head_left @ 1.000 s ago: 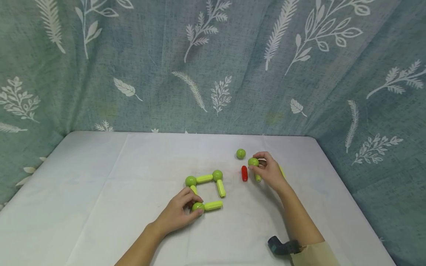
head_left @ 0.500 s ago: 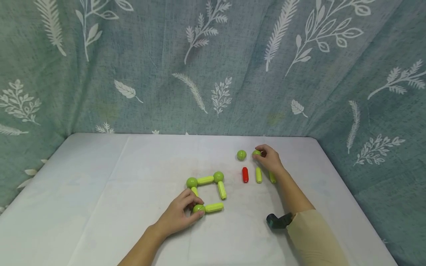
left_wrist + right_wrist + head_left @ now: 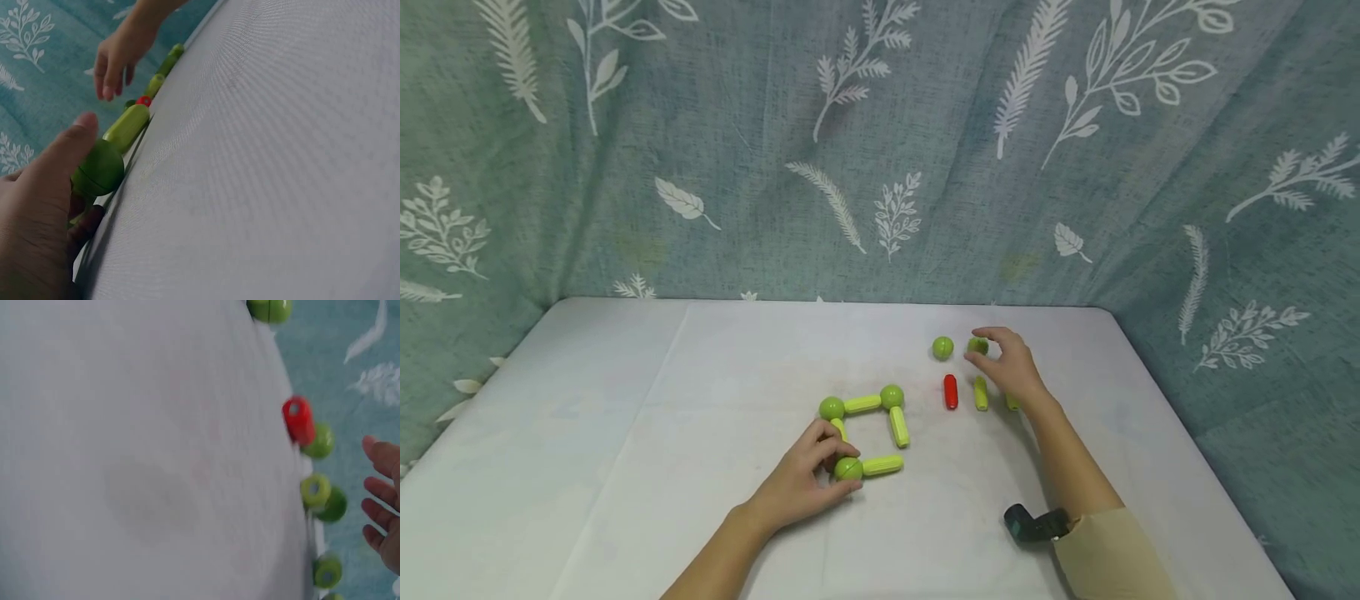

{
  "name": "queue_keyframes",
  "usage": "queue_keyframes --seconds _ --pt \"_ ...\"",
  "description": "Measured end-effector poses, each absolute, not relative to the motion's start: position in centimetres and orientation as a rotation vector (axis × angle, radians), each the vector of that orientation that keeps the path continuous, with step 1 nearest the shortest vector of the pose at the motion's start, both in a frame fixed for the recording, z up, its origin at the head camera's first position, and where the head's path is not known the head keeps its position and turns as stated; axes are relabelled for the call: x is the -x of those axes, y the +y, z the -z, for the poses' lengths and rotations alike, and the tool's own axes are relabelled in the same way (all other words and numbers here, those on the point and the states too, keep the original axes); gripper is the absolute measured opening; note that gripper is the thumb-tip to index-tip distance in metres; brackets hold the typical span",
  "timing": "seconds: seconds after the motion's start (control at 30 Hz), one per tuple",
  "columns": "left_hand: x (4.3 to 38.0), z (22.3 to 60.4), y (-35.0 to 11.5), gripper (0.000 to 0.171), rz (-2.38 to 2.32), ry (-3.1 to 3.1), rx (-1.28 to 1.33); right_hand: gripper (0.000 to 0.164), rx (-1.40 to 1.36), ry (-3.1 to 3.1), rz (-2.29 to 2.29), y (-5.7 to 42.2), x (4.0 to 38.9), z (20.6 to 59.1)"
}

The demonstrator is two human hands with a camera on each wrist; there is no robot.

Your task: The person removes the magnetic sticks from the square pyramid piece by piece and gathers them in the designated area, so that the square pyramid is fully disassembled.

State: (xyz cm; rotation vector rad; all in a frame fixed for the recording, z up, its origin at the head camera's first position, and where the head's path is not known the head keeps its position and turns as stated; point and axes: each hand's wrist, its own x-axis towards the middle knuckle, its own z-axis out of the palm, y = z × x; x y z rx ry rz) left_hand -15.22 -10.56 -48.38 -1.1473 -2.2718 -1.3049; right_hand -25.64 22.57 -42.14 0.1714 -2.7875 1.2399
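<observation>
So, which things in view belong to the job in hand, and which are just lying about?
Likely in the job:
corner ball, held by the left hand
rest of its frame
green ball nearest the right hand

Lying loose, possibly spares:
red rod
two yellow-green rods
other loose ball

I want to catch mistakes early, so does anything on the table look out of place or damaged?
I see no damage. The red rod stands out, as the other rods are green. The square has a gap: at its near right corner, the right rod and near rod stop apart, unjoined.
</observation>
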Motion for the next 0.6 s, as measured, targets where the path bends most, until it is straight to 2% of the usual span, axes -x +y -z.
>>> queue_keyframes --seconds 0.17,0.3,0.47,0.6 --pt "15.2 48.2 -10.6 0.024 1.33 -2.261 1.139 0.038 -0.351 -2.765 -1.163 19.5 22.7 42.1" --pt "15.2 48.0 -10.6 0.019 1.233 -2.295 0.805 0.031 -0.419 -2.813 -1.226 16.5 20.5 42.7" --pt "15.4 47.5 -10.8 0.029 1.308 -2.433 0.296 0.033 -0.383 -2.881 -1.254 13.4 18.7 43.3" --pt "15.5 47.4 -10.9 0.038 1.347 -2.585 0.24 0.03 -0.324 -2.902 -1.214 12.2 18.3 43.9"
